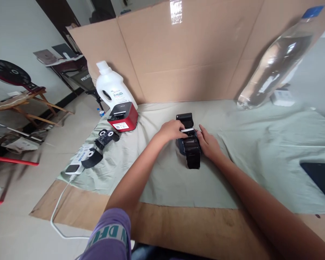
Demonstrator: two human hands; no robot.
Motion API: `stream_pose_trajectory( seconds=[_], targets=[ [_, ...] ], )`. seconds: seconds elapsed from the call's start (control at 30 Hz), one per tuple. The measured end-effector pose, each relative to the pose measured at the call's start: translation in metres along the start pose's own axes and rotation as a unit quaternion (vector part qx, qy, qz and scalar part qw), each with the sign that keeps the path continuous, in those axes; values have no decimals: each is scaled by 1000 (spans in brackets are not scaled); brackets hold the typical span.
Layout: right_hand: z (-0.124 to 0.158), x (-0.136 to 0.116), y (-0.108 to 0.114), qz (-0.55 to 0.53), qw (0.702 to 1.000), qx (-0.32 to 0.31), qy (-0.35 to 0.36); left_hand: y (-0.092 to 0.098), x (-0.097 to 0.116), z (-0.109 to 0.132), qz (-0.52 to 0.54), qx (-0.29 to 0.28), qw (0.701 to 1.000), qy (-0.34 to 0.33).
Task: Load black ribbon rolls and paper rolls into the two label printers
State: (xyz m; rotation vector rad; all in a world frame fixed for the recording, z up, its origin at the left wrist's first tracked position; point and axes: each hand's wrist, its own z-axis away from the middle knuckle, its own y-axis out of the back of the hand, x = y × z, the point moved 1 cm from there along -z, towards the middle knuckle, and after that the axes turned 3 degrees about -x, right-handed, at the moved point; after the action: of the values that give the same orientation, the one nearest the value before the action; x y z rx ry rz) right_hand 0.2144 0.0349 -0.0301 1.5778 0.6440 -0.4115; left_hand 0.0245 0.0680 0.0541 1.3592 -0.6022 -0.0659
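Observation:
A glossy black device (pixel 192 146) lies on the cloth in front of me, its flap-like part (pixel 184 120) standing at the far end. A dark strip hangs toward me at its near end, and a white bar (pixel 187 130) shows across the top. My left hand (pixel 173 130) reaches over from the left, its fingers bent and closed on the device by the white bar. Along the right side, my right hand (pixel 209 143) grips the device, thumb near the top edge and a finger pointing away. The undersides of both hands' fingers are partly hidden.
A red-and-black box-shaped machine (pixel 124 117) and white jug (pixel 113 86) stand at left. Nearby lie black pieces with white rings (pixel 105 139) and a white cabled device (pixel 75 168). A large clear bottle (pixel 277 66) leans against cardboard (pixel 189 54); a dark phone (pixel 321 178) lies right.

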Motion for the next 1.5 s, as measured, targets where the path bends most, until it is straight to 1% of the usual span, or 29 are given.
stream_pose_trajectory(
  seconds=[0.1,0.2,0.33,0.4,0.5,0.57,0.63,0.77,0.83,0.97,1.1,1.2,1.3,1.4,1.5],
  targets=[
    [-1,0,0,-2,1000,0,7,6,3,1,8,-12,1000,-11],
    [-1,1,0,-10,1000,-3,12,9,4,3,31,-23,999,-24],
    [-1,1,1,-25,1000,0,11,7,-1,0,123,-7,992,-25],
    [-1,1,2,-41,999,7,9,4,-4,-5,139,1,990,-24],
    [-1,3,2,-72,997,15,3,2,-6,-12,78,-5,995,-61],
    [-2,5,1,-88,996,17,-1,2,-3,-16,23,-9,997,-69],
    [-3,6,0,-103,994,21,-1,2,1,-19,-24,-23,998,-54],
    [-4,8,-1,-112,993,23,1,3,11,-22,-89,-86,992,-26],
    [-4,9,-1,-102,994,24,0,3,12,-24,-102,-96,990,-23],
    [-3,7,0,-81,997,17,-5,2,13,-23,-92,-78,992,-41],
    [-2,5,0,-63,998,14,-6,3,12,-19,-84,-38,995,-43],
    [-1,4,0,-52,999,11,0,9,10,-14,-40,9,999,-35],
    [-1,4,1,-45,999,6,-2,20,5,-6,60,48,995,-56],
    [-1,5,1,-45,999,6,-9,30,-4,11,185,78,976,-84],
    [-1,6,0,-58,998,9,-11,34,-13,37,290,86,951,-67]
  ],
)
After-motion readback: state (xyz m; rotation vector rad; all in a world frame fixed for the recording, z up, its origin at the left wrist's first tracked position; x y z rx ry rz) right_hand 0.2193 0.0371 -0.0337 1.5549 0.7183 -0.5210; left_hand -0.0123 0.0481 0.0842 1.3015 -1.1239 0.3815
